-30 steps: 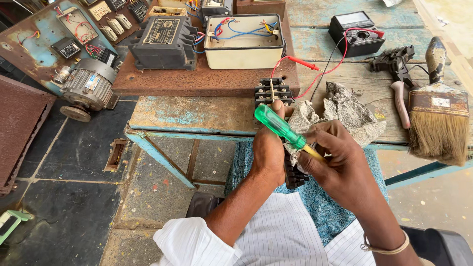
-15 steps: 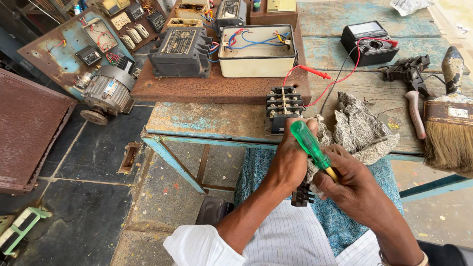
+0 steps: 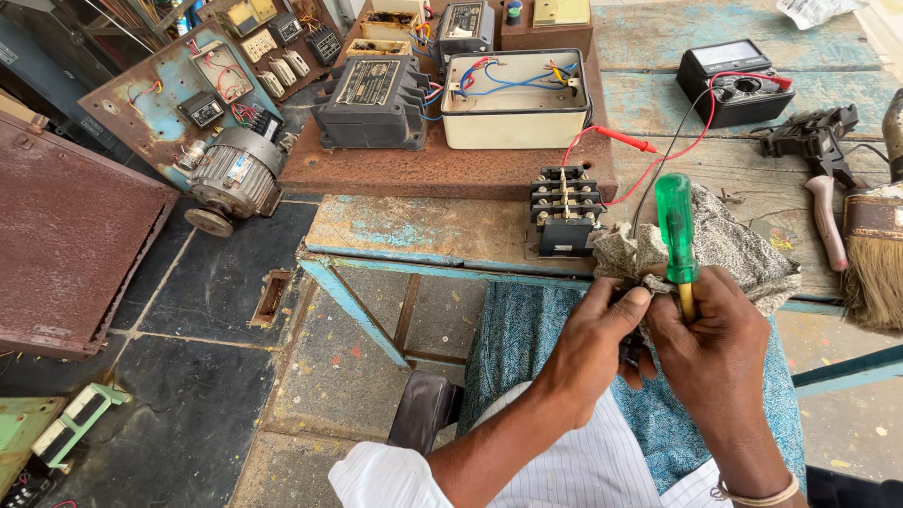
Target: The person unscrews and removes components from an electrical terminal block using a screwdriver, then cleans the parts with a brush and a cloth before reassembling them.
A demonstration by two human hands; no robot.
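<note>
Up top, centre of frame: a cream box [image 3: 514,99] sits open on a rusty metal sheet [image 3: 423,169], and inside it blue and red wires loop between its walls. Left of it, touching, a black breaker block [image 3: 373,101]. Down at lower right, both hands work close together over the lap. The right hand [image 3: 717,348] is wrapped tight on a screwdriver [image 3: 676,235], its translucent green handle standing nearly upright, just a short stub of yellowish shaft showing above the fist. The left hand [image 3: 591,339] is closed on a small dark part, mostly hidden between the 2 hands, thumb pressed against a grey rag [image 3: 724,240] that drapes off the tabletop [image 3: 451,230] edge. Just beyond the left hand, a black terminal block [image 3: 564,209] stands on the worn blue tabletop. Far right: a paintbrush [image 3: 875,254]; upper right, a black meter [image 3: 736,80] with red lead trailing.
</note>
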